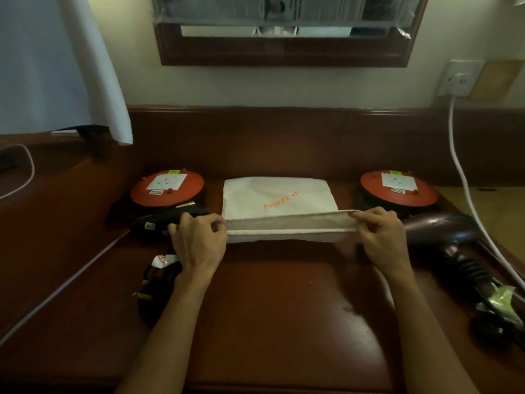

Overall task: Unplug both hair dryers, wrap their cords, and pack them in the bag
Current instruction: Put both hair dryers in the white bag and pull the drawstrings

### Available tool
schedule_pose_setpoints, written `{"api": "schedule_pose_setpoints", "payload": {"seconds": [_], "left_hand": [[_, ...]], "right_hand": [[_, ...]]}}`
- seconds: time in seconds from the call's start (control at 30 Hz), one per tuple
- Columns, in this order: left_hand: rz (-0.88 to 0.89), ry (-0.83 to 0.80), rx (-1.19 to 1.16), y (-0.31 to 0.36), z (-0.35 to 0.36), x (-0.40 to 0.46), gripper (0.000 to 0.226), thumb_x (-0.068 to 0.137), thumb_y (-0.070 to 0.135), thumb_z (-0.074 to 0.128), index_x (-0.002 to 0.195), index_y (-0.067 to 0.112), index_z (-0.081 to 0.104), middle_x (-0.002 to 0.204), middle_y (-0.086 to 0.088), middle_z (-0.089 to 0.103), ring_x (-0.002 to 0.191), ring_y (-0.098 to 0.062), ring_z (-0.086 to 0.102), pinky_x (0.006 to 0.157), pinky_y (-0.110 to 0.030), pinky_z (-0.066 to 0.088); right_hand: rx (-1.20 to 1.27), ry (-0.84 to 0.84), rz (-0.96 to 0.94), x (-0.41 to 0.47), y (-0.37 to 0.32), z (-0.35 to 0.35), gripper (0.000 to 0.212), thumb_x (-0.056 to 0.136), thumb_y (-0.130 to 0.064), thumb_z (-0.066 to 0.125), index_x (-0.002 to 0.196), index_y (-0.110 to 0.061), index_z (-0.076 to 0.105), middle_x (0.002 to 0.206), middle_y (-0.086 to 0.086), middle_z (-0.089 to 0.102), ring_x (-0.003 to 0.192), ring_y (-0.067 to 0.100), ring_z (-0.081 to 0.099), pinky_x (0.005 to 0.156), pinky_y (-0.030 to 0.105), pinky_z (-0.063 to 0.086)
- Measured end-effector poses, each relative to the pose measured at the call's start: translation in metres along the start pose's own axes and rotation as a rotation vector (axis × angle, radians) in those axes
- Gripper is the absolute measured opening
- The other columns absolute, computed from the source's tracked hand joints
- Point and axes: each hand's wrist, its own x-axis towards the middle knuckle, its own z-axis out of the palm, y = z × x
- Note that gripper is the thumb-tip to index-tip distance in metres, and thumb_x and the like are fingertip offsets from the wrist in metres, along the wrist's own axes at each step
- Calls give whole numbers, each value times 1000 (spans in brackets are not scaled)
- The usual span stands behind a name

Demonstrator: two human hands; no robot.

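Observation:
A cream cloth bag [277, 197] with orange lettering lies flat at the middle of the dark wooden table [284, 294]. My left hand [199, 240] pinches the left end of its near open edge, and my right hand [377, 234] pinches the right end. A black hair dryer [159, 223] lies just left of the bag, its black cord and plug [156, 282] bundled beside my left wrist. A dark brown hair dryer [446, 234] lies at the right, its cord bundled near a green tag [502, 302].
Two orange cord reels with white sockets stand behind, one at the left [167, 187] and one at the right [397, 187]. A white cable [466, 194] runs from a wall outlet [457, 78] down the right side. Another white cable [71, 280] crosses the left.

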Motion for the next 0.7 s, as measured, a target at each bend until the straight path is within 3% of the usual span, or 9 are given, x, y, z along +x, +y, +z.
{"api": "schedule_pose_setpoints", "payload": {"seconds": [0.13,0.2,0.3,0.37,0.43,0.5,0.6,0.7], "left_hand": [[-91,106,-24,2,-8,-5,15,92,23,66,98,22,79,84,-9,68,95,-28,54,87,-44,34],[-84,104,-25,1,-12,-9,15,90,20,67,102,23,75,86,-8,69,99,-28,55,88,-44,34],[-4,-46,-22,-11,-24,-17,36,84,16,68,117,32,64,110,1,70,115,-24,50,95,-43,27],[128,-167,34,-19,-36,-26,39,82,21,69,117,38,67,137,7,59,128,-20,41,102,-42,20],[251,-263,44,-16,-45,-30,36,80,28,70,114,41,69,149,12,48,136,-16,34,107,-41,15],[283,-381,-79,-4,-43,-27,33,81,31,70,114,39,70,143,12,54,134,-16,41,113,-43,24],[315,-632,-67,17,-28,-27,25,86,37,67,111,37,70,131,8,63,123,-19,55,101,-43,46],[316,-622,65,24,-15,-33,16,92,37,65,106,31,72,119,2,66,111,-23,61,79,-33,44]], "right_hand": [[-98,39,-70,-8,-6,2,19,90,-3,66,100,-13,79,94,-2,63,96,18,43,87,43,43],[-71,7,-53,-11,-9,0,20,90,-2,66,95,-17,78,96,1,65,96,20,47,86,45,46],[193,-356,132,-15,-16,-33,20,91,-4,65,96,-18,78,108,1,68,99,23,63,81,37,58],[273,-580,195,-13,-24,-66,19,92,-5,65,101,-16,78,116,-3,70,103,10,67,79,26,55],[278,-517,173,-5,-32,-86,18,92,-10,65,103,-17,78,114,-8,72,102,0,66,81,21,50],[232,-360,128,5,-46,-85,16,95,-12,64,103,-18,76,106,-7,73,96,4,69,79,21,51],[44,-370,56,11,-69,-46,18,98,-13,59,108,-19,73,103,-4,72,87,9,69,66,19,56],[-283,-615,44,5,-58,-2,29,96,-18,60,124,-25,67,118,-1,69,96,19,68,83,36,60]]}}
